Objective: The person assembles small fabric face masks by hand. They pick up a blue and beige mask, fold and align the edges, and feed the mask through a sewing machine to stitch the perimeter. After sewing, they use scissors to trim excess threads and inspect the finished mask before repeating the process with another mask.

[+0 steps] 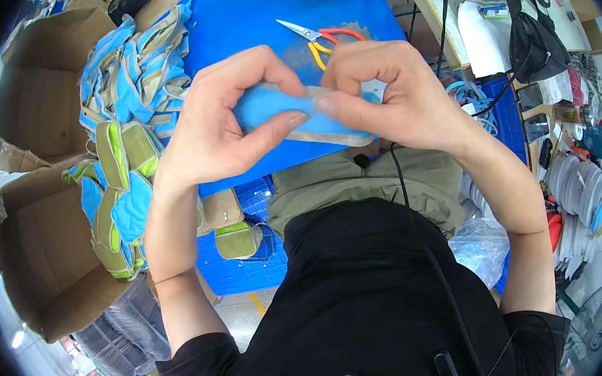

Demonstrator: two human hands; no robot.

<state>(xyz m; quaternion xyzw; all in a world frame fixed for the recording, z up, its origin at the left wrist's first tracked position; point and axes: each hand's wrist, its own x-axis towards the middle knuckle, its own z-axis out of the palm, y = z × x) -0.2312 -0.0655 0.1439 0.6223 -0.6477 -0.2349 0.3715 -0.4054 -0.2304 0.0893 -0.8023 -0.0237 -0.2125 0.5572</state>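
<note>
My left hand [218,120] and my right hand [390,96] are both closed on a light blue fabric piece [324,128] with grey edging, held over the blue tabletop [241,20]. The thumbs and fingertips of both hands pinch it near its middle, close to each other. Just beyond my hands lie scissors [308,35] with silver blades and red and yellow handles. Left of my left hand is a pile of blue and beige fabric pieces [130,67].
Two cardboard boxes [38,90] stand at the left beside green, beige and blue pouches [113,159]. A blue crate [247,273] is below the table edge. At the right are a cluttered bench [439,8], black straps, cables and stacked white pieces [569,191].
</note>
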